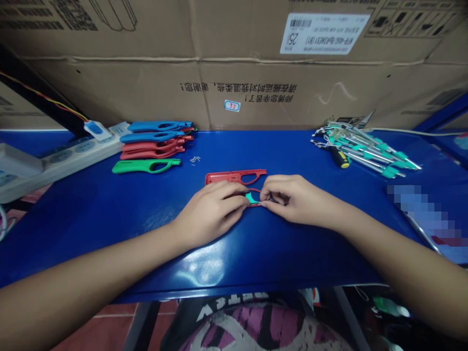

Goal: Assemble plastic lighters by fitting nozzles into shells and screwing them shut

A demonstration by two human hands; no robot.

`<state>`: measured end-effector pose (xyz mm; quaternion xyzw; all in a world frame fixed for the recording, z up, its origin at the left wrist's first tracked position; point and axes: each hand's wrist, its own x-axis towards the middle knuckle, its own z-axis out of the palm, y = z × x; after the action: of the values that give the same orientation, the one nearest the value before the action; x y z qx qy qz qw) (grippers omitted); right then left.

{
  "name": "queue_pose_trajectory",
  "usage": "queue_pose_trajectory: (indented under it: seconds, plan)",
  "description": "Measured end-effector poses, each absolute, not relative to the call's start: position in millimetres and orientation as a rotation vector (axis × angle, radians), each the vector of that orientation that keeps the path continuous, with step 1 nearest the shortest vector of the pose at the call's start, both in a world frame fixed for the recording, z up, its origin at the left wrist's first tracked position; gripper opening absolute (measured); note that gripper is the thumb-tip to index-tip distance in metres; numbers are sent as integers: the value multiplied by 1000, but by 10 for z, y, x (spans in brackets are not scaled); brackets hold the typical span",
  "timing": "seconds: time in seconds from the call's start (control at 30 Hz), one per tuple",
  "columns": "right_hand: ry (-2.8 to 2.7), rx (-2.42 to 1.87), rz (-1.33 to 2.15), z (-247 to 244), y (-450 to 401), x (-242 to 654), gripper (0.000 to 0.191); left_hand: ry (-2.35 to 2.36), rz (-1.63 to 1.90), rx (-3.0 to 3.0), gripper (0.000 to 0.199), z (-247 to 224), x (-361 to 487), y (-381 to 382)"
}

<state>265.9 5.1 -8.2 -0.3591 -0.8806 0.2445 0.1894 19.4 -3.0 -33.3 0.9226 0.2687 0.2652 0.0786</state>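
Observation:
My left hand [217,209] is closed over a red lighter shell half [255,190], its fingers hiding most of the handle end. A green trigger piece [250,197] shows inside the shell's loop, beside my left fingertips. From the right, my right hand [283,199] pinches at the front end of the same shell. Whatever small part may be between those fingers is mostly covered. Just beyond both hands lies another red shell half [234,176], inner side up, with an open loop toward its right end.
Blue lighter handles [157,126], red ones [153,147] and a green one [146,166] lie at left, near small screws [195,160] and a power strip [87,146]. Metal lighter rods with green parts [369,148] and a screwdriver [341,158] lie right. Cardboard [146,92] stands behind.

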Motion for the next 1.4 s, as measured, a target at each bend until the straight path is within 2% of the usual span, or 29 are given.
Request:
queue_pose_trajectory:
  seconds: [0.2, 1.1, 1.4]
  plan:
    - [-2467, -984, 672, -104, 60, 2658, 8, 775, 888, 2739, 17, -362, 190, -16]
    - [-2482, -1019, 614, -111, 57, 2632, 12, 743, 865, 2739, 16, -384, 190, 7]
    - [-2545, -995, 494, -180, 71, 2646, 12, 726, 899, 2731, 16, -384, 177, 20]
